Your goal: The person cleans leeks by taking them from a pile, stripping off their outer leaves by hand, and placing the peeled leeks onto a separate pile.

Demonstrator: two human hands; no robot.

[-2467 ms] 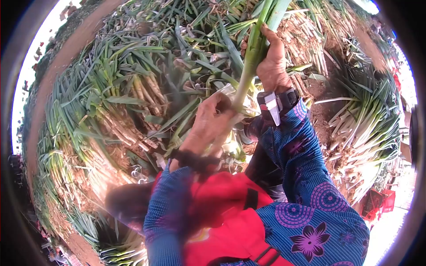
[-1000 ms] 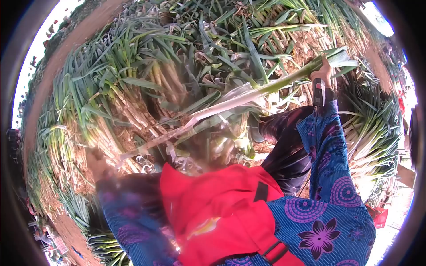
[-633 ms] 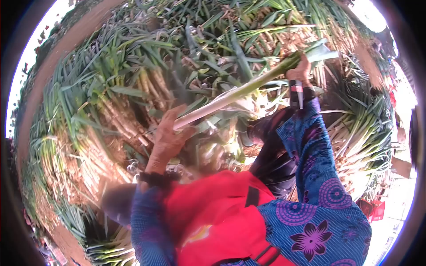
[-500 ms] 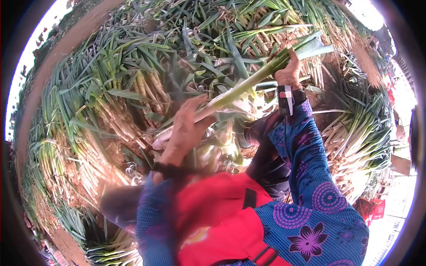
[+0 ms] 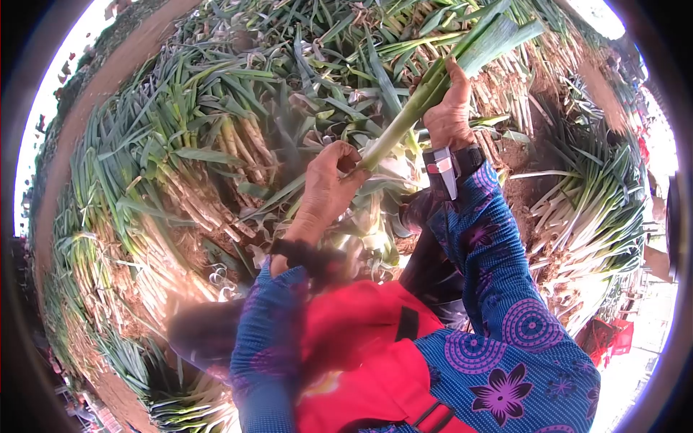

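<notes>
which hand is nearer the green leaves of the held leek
The right. The right hand grips the leek just below its spreading green leaves; the left hand is at the opposite, white end, farther from them.

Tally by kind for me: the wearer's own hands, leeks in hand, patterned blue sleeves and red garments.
Hands: 2 (left hand, right hand)
Held leek: 1
Blue sleeves: 2 (left sleeve, right sleeve)
Red garment: 1
Total: 6
</notes>
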